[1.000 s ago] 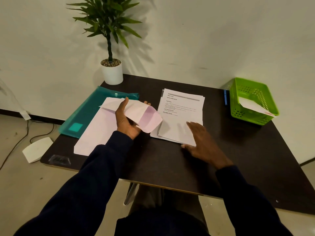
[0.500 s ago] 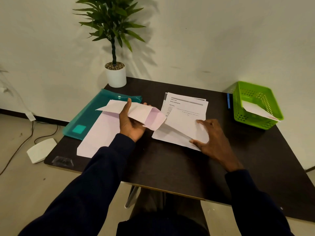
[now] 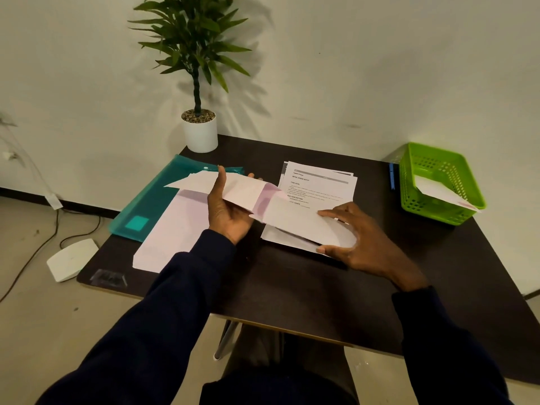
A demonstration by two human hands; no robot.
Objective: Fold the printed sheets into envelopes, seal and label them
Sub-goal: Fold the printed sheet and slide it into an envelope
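My left hand (image 3: 226, 210) grips a white envelope (image 3: 242, 190) above the dark table (image 3: 292, 287), its mouth open toward the right and its flap pointing left. My right hand (image 3: 359, 244) holds a folded sheet (image 3: 295, 222) by its right end. The sheet's left end touches the envelope's mouth. Under it lies the stack of printed sheets (image 3: 318, 185). A pile of blank envelopes (image 3: 169, 229) lies left of my left hand.
A teal plastic folder (image 3: 152, 206) lies under the envelope pile at the table's left. A potted plant (image 3: 200, 133) stands at the back left corner. A green basket (image 3: 438, 182) holding an envelope sits at the right, with a blue pen (image 3: 391, 178) beside it.
My right hand has lifted a folded sheet off the stack and carried it left to the envelope's mouth. My left hand has kept the envelope raised.
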